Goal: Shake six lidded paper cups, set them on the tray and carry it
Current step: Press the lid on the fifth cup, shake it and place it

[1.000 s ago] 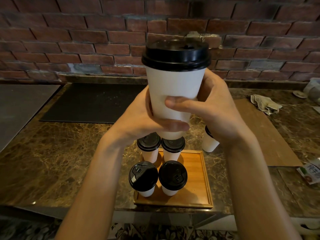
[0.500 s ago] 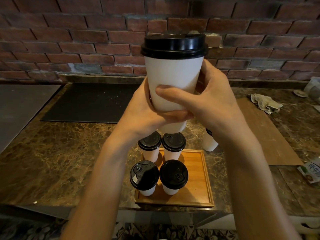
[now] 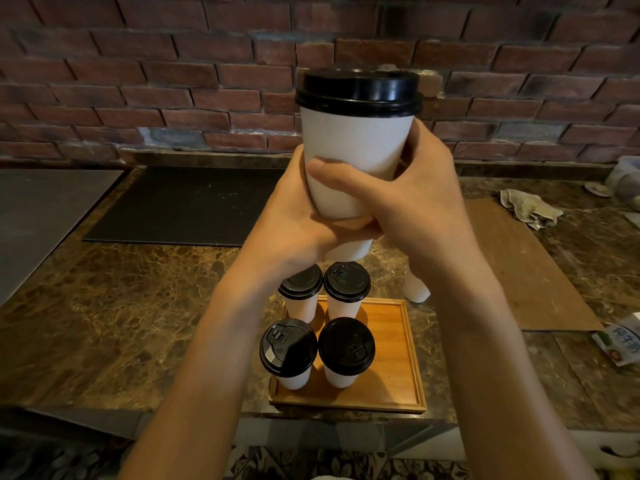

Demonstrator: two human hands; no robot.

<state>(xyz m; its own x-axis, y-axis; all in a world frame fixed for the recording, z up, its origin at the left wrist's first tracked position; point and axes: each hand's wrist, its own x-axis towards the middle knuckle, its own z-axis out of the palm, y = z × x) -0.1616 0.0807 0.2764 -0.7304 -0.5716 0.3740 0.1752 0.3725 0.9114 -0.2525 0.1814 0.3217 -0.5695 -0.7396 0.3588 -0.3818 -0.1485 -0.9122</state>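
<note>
Against a red-brown brick wall [image 3: 173,81] and above a brown marbled stone counter [image 3: 104,306], a tall white paper cup [image 3: 356,150] with a black plastic lid [image 3: 358,93] was held upright in mid-air by both hands. The left hand [image 3: 294,216] was curled round the cup's lower part from the left, its thumb lying low across the front. The right hand [image 3: 426,202] wrapped the cup from the right, its thumb crossing the front just above the left one and its fingers out of sight behind the cup. Below, near the counter's front edge, lay a shallow orange-brown wooden tray [image 3: 391,341]. On its left part four more white, black-lidded paper cups stood upright, two by two: the back-left cup [image 3: 303,289], partly hidden by the left wrist, the back-right cup [image 3: 346,282], the front-left cup [image 3: 288,346] and the front-right cup [image 3: 346,346]. Another white cup [image 3: 415,289] stood on the counter just beyond the tray's far right corner, its top hidden behind the right forearm. Farther out, a flat black mat [image 3: 183,202] lay to the left by the wall and a thin brown board [image 3: 519,265] to the right, with a crumpled pale cloth [image 3: 530,209] at the board's far end and a small printed packet [image 3: 620,341] near the right edge.
</note>
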